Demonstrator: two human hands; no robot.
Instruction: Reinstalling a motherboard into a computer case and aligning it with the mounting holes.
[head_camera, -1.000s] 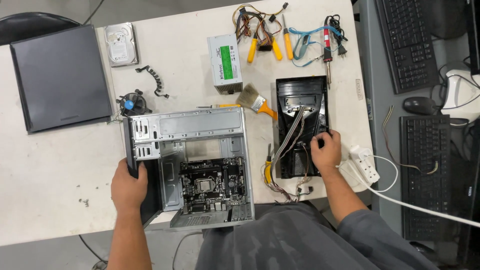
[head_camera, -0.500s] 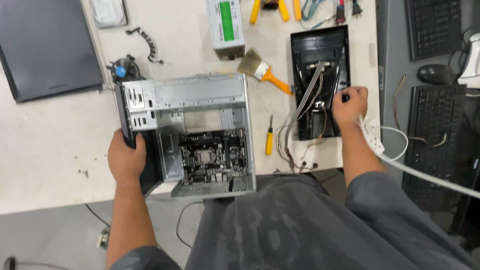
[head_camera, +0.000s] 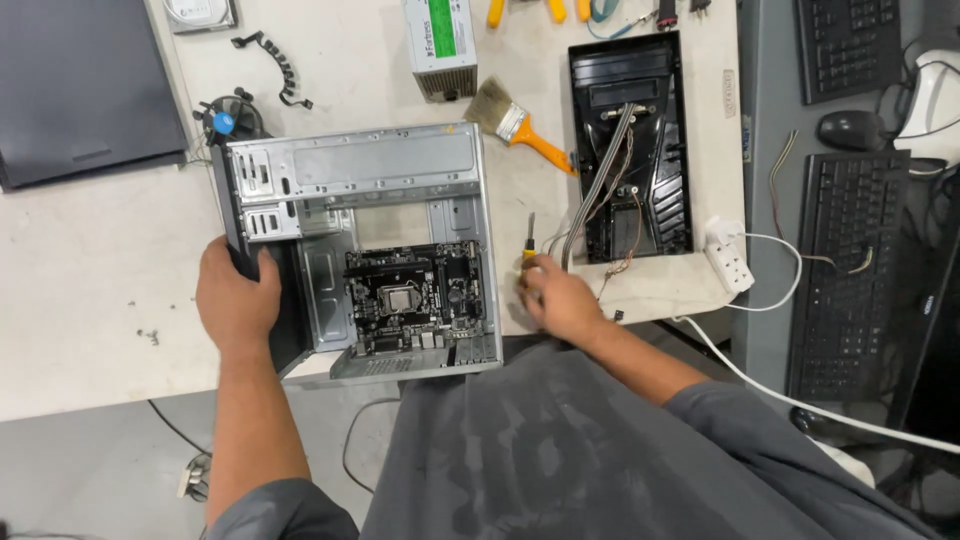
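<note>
1. The open computer case lies on its side on the pale worktable, near the table's front edge, its side panel off. The motherboard sits in the lower half of the case, its socket showing.
2. The left hand is clamped on the dark front edge of the case, fingers curled over it, steadying the chassis.
3. The right hand rests just beside the case's right wall, closing on the small yellow-handled screwdriver that lies there; whether the fingers already grip it I cannot tell, as the hand is blurred.
4. By my reading the step in hand is fetching the tool. The next move calls for a firm grip on the handle and a lift clear of the loose wires nearby.
5. Just right of that hand, the black front panel lies face down, with a grey ribbon cable and thin wires trailing toward the screwdriver.
6. Farther out lie a paintbrush with an orange handle, a grey power supply, a cooling fan, a white power strip and two black keyboards.
</note>
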